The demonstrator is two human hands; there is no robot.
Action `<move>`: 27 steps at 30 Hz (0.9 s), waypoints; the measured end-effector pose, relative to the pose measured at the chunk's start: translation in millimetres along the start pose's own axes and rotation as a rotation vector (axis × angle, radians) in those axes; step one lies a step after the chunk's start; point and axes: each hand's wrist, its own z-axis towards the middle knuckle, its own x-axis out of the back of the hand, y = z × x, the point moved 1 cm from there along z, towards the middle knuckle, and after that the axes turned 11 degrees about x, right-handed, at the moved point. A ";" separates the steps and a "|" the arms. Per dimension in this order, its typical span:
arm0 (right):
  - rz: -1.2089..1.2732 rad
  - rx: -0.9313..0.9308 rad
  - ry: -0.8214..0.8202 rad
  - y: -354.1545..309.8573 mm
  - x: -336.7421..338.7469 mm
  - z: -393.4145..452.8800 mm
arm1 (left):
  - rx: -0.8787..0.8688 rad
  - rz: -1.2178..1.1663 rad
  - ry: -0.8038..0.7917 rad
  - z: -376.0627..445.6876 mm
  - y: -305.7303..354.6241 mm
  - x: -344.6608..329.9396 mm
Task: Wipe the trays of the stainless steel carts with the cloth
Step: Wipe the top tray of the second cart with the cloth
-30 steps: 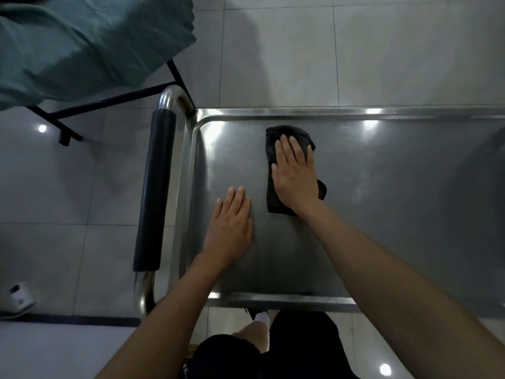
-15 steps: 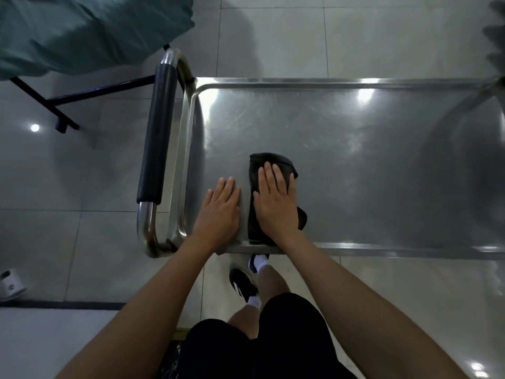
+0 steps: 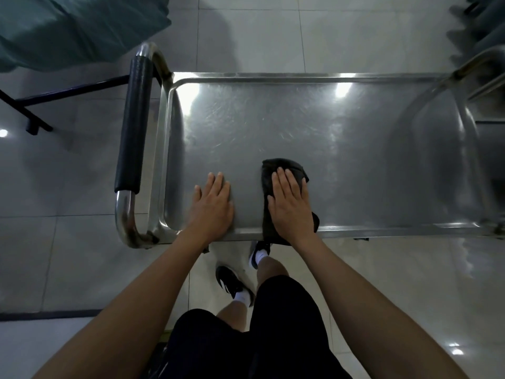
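My right hand point(image 3: 291, 207) lies flat with straight fingers on the dark cloth point(image 3: 273, 187), pressing it onto the steel tray point(image 3: 355, 149) at its near edge; the cloth's lower end hangs over the rim under my wrist. Just to the left, apart from the cloth, my left hand point(image 3: 211, 207) rests palm-down on bare metal, fingers straight, holding nothing. Farther left of that hand stands the cart's black-padded handle point(image 3: 134, 124).
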 end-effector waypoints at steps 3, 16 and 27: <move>-0.014 0.006 -0.004 10.7 1.5 7.2 | -0.041 -0.036 -0.007 10.8 15.2 3.5; 0.007 0.012 -0.010 64.1 1.1 103.3 | -0.073 -0.051 0.036 86.1 58.0 19.7; 0.008 0.089 -0.068 99.9 4.4 201.7 | -0.016 -0.016 0.087 140.4 80.7 35.0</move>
